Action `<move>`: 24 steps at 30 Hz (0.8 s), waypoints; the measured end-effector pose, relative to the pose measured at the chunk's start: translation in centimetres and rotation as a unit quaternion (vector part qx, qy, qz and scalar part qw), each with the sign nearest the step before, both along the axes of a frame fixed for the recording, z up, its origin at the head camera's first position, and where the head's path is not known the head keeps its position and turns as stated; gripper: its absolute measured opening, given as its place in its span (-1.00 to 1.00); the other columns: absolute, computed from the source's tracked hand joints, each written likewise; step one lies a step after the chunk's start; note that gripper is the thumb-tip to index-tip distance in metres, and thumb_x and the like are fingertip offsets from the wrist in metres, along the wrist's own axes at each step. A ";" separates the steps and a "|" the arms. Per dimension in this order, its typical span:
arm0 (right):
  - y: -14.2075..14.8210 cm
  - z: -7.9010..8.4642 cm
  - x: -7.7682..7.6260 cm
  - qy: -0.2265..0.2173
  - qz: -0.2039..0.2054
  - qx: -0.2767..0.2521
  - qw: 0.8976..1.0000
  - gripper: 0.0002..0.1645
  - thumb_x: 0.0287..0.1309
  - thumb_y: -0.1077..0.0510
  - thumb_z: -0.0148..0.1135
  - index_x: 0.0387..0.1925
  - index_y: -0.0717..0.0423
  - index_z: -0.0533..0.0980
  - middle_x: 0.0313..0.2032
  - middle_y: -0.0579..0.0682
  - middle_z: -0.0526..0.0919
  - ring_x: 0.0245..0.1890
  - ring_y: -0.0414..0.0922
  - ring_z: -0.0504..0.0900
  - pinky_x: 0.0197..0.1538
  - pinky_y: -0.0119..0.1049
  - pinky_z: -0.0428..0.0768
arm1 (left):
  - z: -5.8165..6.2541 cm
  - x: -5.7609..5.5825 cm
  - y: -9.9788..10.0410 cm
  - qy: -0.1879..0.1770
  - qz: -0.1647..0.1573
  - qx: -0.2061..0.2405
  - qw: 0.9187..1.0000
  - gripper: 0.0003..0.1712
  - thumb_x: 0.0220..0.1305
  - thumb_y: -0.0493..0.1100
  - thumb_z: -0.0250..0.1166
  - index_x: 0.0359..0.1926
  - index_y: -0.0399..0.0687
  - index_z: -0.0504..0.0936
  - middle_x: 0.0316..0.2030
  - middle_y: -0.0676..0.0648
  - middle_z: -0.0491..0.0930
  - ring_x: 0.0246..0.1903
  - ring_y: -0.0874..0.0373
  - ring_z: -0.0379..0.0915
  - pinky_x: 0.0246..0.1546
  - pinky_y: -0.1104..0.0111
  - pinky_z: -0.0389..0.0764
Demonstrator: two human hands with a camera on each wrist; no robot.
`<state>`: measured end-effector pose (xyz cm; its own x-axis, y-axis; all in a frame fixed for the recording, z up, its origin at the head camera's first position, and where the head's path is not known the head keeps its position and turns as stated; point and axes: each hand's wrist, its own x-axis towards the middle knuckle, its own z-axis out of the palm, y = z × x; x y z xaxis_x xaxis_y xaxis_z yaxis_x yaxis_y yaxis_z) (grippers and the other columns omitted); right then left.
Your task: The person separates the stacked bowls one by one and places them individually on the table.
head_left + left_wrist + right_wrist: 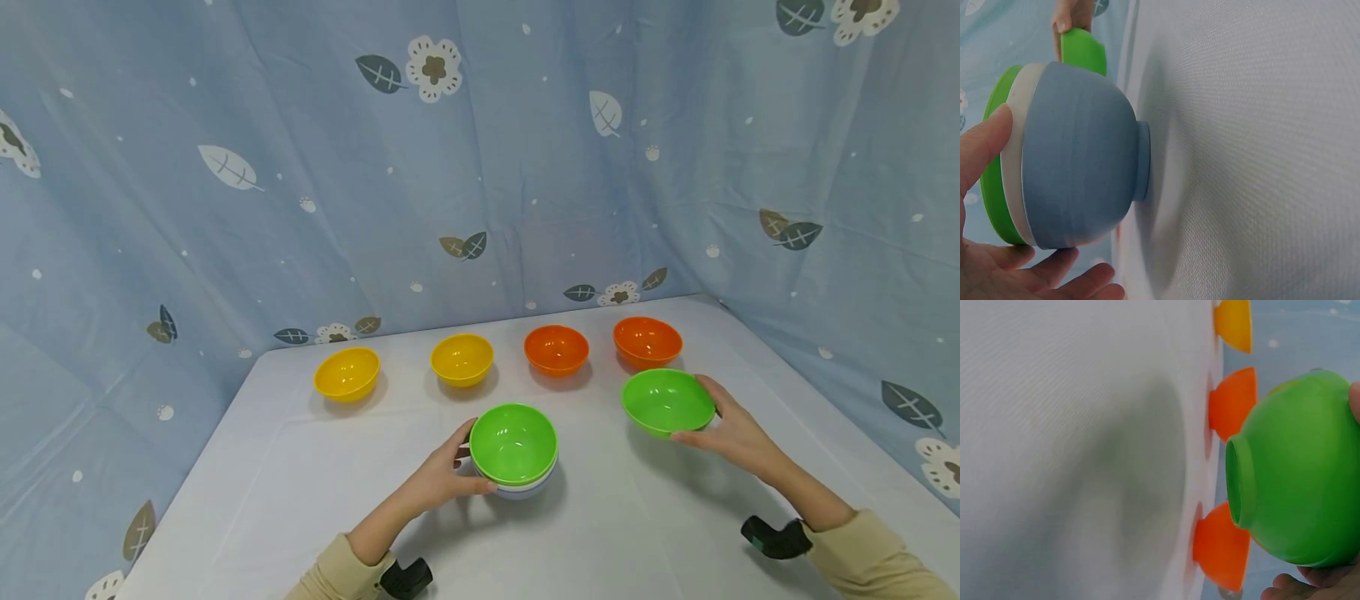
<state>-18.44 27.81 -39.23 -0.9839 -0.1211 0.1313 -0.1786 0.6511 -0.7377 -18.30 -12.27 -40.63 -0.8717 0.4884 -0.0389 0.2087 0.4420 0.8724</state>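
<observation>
My left hand (444, 477) grips a stack of nested bowls by the rims, thumb on the near side and fingers round the far left. A green bowl (513, 443) is on top, with a white bowl (1021, 150) under it and a blue-grey bowl (1082, 156) outermost. The stack stands upright, its foot right at the tabletop in the left wrist view. Over to the right, my right hand (733, 432) holds another green bowl (1304, 469) by its right side, thumb near and fingers behind. That bowl is raised above the table, its shadow falling below.
Along the back of the white table (315, 500) stand two yellow bowls (347, 375) on the left and two orange bowls (557, 350) on the right. The rightmost orange bowl is just behind the raised green one. A blue patterned curtain (480, 167) hangs behind the table.
</observation>
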 end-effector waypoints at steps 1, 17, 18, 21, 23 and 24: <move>0.1 -0.1 0.0 -0.001 -0.001 0.002 1.000 0.12 -0.25 0.00 0.29 0.21 0.28 -0.19 0.13 0.34 -0.01 0.05 0.24 0.06 -0.15 0.20 0.22 | 0.0 0.0 0.0 0.000 0.000 0.000 1.000 0.02 -0.20 0.06 0.31 0.24 0.04 -0.08 0.12 -0.11 0.14 0.02 -0.04 0.18 -0.01 0.07 0.19; 1.3 -1.2 -0.3 -0.023 -0.010 0.023 0.999 0.15 -0.25 -0.06 0.27 0.20 0.30 -0.21 0.13 0.36 -0.03 0.05 0.27 0.04 -0.15 0.23 0.18 | 0.1 0.0 0.0 -0.005 0.006 -0.003 1.000 0.05 -0.22 0.07 0.32 0.24 0.01 -0.09 0.12 -0.08 0.14 0.03 0.00 0.17 0.01 0.12 0.19; 1.4 -1.3 -0.3 -0.023 -0.010 0.025 0.999 0.15 -0.25 -0.07 0.27 0.20 0.30 -0.19 0.13 0.36 -0.01 0.05 0.26 0.05 -0.15 0.23 0.19 | 0.1 0.0 0.0 -0.005 0.007 -0.004 1.000 0.05 -0.23 0.07 0.32 0.24 0.02 -0.09 0.12 -0.08 0.14 0.03 0.01 0.17 0.01 0.13 0.19; 1.7 -1.6 -0.5 -0.028 -0.013 0.032 0.999 0.14 -0.25 -0.09 0.26 0.20 0.30 -0.19 0.12 0.37 -0.01 0.04 0.26 0.06 -0.16 0.22 0.21 | 0.1 0.1 0.0 -0.001 0.006 -0.004 1.000 0.03 -0.22 0.05 0.32 0.24 0.03 -0.09 0.13 -0.09 0.14 0.03 0.00 0.18 0.00 0.12 0.20; 1.9 -1.6 -0.6 -0.031 -0.013 0.035 0.999 0.12 -0.23 -0.09 0.25 0.20 0.29 -0.18 0.12 0.38 0.00 0.03 0.26 0.07 -0.16 0.21 0.22 | 0.1 0.1 0.0 0.002 0.005 -0.003 1.000 0.03 -0.21 0.04 0.32 0.24 0.03 -0.09 0.13 -0.11 0.14 0.02 -0.01 0.18 0.00 0.11 0.21; 2.0 -1.6 -0.6 -0.033 -0.014 0.036 0.999 0.12 -0.22 -0.08 0.24 0.20 0.30 -0.19 0.11 0.39 -0.01 0.03 0.27 0.06 -0.17 0.21 0.22 | 0.1 0.1 0.0 0.003 0.005 -0.003 1.000 0.03 -0.21 0.04 0.32 0.24 0.03 -0.08 0.13 -0.11 0.14 0.02 -0.01 0.18 0.00 0.11 0.21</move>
